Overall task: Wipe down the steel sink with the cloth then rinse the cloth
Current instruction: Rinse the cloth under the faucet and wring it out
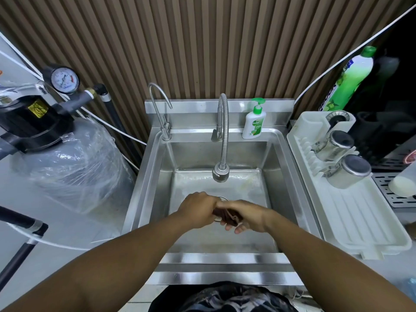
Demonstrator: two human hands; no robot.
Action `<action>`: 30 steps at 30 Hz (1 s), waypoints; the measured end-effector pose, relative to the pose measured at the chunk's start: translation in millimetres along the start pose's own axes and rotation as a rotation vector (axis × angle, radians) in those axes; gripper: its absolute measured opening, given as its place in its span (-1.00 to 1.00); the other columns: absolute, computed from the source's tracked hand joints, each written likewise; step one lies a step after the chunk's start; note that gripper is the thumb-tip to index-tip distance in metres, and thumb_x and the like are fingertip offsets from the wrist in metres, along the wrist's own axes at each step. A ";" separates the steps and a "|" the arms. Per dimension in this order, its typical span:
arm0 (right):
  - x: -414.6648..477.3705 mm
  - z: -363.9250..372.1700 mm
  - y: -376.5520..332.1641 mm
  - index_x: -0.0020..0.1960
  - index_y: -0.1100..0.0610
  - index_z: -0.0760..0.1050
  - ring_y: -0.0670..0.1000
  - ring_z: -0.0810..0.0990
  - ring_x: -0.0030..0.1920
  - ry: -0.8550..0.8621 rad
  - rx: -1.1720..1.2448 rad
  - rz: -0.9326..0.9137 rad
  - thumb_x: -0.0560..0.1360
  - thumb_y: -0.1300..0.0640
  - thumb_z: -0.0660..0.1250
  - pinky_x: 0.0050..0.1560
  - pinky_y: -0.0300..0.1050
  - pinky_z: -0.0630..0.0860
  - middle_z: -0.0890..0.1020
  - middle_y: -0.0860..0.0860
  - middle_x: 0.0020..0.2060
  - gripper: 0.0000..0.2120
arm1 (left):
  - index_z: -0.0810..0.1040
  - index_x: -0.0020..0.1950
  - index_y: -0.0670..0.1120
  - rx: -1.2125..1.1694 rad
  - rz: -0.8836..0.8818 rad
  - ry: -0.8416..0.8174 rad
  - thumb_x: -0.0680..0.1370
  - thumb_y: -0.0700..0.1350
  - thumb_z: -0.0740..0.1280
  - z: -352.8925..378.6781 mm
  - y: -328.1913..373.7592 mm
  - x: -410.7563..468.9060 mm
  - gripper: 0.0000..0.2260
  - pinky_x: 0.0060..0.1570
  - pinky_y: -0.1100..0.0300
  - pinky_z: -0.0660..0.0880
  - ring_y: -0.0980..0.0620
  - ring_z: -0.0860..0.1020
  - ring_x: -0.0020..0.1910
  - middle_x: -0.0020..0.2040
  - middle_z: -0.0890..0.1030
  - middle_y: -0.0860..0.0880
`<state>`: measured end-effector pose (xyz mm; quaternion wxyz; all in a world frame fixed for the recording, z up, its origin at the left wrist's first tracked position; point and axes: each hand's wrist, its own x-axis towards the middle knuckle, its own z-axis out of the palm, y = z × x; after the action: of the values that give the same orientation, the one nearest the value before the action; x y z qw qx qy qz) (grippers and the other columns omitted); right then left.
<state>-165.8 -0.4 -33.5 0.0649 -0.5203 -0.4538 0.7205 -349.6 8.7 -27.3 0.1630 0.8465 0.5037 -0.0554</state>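
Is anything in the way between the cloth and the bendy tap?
Nothing visible. The left hand and right hand hold the cloth over the sink; the bendy tap hangs beyond it, open space between.

bright, even | glare on sink rim (pixel 227 258) | fisheye-bent edges

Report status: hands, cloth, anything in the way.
Left hand and right hand both grip the dark cloth, bunched over the steel sink. No water visible from flexible faucet. Nothing blocking.
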 end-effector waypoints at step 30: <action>22.8 32.7 6.2 -0.06 0.11 0.52 0.04 0.55 -0.25 0.360 -0.790 0.028 0.40 0.15 0.34 -0.29 -0.15 0.42 0.58 0.01 -0.25 -0.88 | 0.52 0.07 -0.11 0.137 -0.037 -0.261 0.49 -0.18 0.34 6.1 27.4 2.4 -0.83 -0.20 0.13 0.38 -0.17 0.59 -0.03 0.01 0.61 -0.13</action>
<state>-200.2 -10.2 -52.2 -0.0710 -0.6287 -0.6691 0.3899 -324.1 -3.4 -27.6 0.1676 0.8319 0.4888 -0.2022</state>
